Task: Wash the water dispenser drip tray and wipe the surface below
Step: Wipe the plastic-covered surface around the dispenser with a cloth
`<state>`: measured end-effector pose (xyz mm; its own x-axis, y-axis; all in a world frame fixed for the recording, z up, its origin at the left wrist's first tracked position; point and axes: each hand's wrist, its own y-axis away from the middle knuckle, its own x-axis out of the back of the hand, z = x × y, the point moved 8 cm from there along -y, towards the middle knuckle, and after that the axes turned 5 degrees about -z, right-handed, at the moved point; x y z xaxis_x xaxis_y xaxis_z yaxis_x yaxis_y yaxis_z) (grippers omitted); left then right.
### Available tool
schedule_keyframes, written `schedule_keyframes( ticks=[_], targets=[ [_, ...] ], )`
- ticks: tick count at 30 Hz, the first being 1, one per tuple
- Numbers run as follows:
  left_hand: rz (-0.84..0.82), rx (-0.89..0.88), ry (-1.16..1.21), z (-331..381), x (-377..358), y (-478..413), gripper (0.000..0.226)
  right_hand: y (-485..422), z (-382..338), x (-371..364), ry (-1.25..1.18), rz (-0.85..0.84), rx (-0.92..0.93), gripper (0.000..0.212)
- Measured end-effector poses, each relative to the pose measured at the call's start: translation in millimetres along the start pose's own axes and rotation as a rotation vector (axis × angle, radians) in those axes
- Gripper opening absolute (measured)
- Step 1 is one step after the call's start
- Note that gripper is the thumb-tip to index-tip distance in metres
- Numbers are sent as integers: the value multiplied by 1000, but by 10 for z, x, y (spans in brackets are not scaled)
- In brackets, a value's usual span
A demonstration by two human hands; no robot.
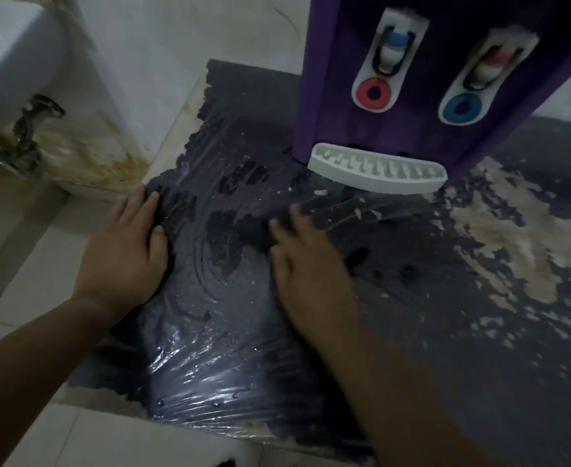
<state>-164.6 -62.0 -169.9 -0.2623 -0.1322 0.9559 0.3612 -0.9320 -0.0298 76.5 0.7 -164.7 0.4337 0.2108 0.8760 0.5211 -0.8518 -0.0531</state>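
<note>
Both hands lay flat and empty on the wet dark table [412, 332], fingers spread. The white drip tray [376, 171] sat in place at the foot of the purple water dispenser [412, 96], its long axis running left to right, ahead of and slightly to the right of the right hand [306, 261]. That hand was plainly nearer it than the left hand [125, 251], which rested near the table's left edge.
</note>
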Motion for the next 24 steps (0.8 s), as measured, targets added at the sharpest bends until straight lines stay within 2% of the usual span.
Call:
schedule_keyframes(
  ticks=[3,5,7,10,12,15,18,20,22,24],
  targets=[
    [-9,5,6,18,21,4,63,478,-459,-225,-42,-144,192,41],
    [-17,-3,-12,39,26,8,63,799,-335,-137,-145,-153,156,40],
    [-19,-18,-43,75,35,11,61,1014,-65,65,-216,-72,86,35],
    [-47,-126,-119,239,59,25,55,1162,261,330,-143,-23,-3,32],
    [-101,-211,-126,445,84,65,53,1187,437,432,-124,-79,-97,43],
    [-140,-281,-10,917,118,275,39,1191,578,474,-148,-209,-189,68],
    [-217,-236,64,1388,27,691,44,1132,521,505,-142,-239,-153,76],
    [-330,-174,21,1536,-119,907,50,1101,569,563,-223,-209,-222,79],
    [-408,-158,-5,1600,-229,1022,48,1092,671,611,-291,-176,-296,67],
    [-451,-140,58,1635,-254,1035,36,1095,739,694,-365,-91,-286,39]
  ],
)
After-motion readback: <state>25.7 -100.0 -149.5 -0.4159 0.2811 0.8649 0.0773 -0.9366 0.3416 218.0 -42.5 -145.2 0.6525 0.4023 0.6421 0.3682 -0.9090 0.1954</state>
